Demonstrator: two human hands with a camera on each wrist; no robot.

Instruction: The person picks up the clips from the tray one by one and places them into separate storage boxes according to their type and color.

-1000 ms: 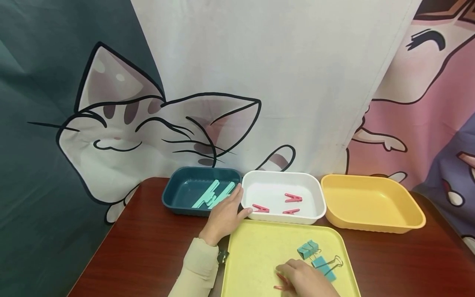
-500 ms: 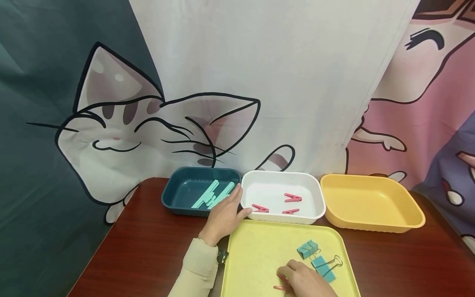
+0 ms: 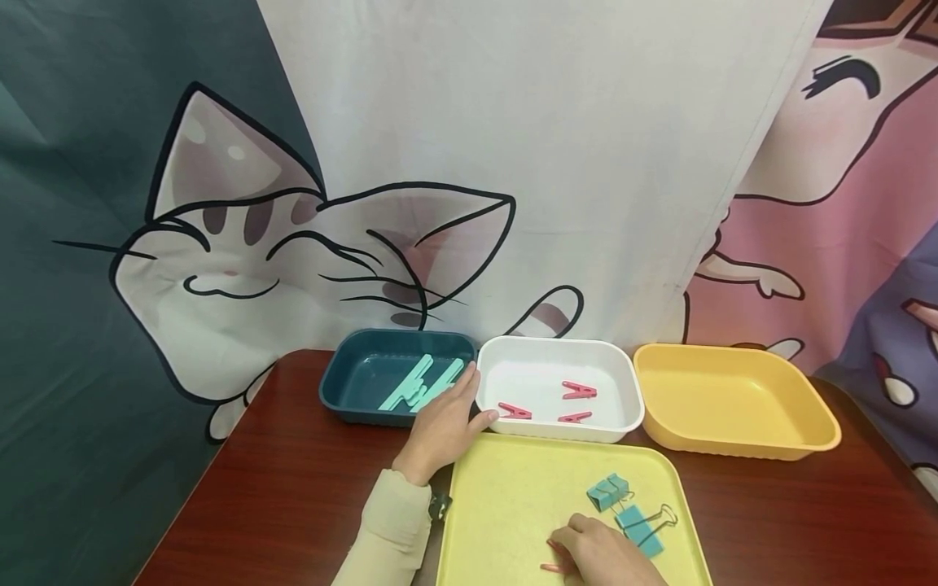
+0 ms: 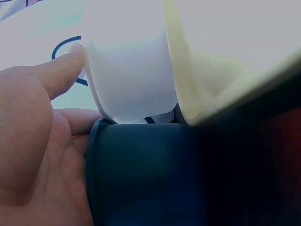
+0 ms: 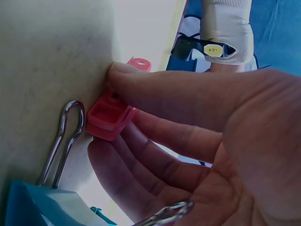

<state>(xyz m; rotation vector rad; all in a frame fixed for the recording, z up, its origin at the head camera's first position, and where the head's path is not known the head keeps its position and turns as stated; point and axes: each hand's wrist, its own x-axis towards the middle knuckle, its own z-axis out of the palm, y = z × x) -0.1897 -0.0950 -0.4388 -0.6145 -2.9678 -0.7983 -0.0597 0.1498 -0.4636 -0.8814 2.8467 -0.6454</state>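
My right hand [image 3: 611, 553] is low over the yellow tray [image 3: 498, 488], its thumb and fingers pinching a red clothespin [image 5: 110, 115]. Part of that clothespin is hidden under the hand in the head view. Beside it lie two turquoise binder clips [image 3: 608, 492] with wire handles. My left hand [image 3: 443, 427] rests with extended fingers where the dark teal bin [image 3: 340, 411] and the white bin [image 3: 623, 431] meet, its thumb at the white rim. Several red clothespins [image 3: 580, 391] lie in the white bin. Mint-green bag clips [image 3: 406, 382] lie in the teal one.
A yellow bin [image 3: 733, 407] stands at the right end of the row. All the containers sit on a dark red-brown wooden table [image 3: 278, 480]. Close behind them hangs a curtain [image 3: 586, 163] printed with cartoon cats.
The fingertips of my right hand have shifted very slightly to the right at the clothespin. My left hand, the bins and the binder clips have stayed put.
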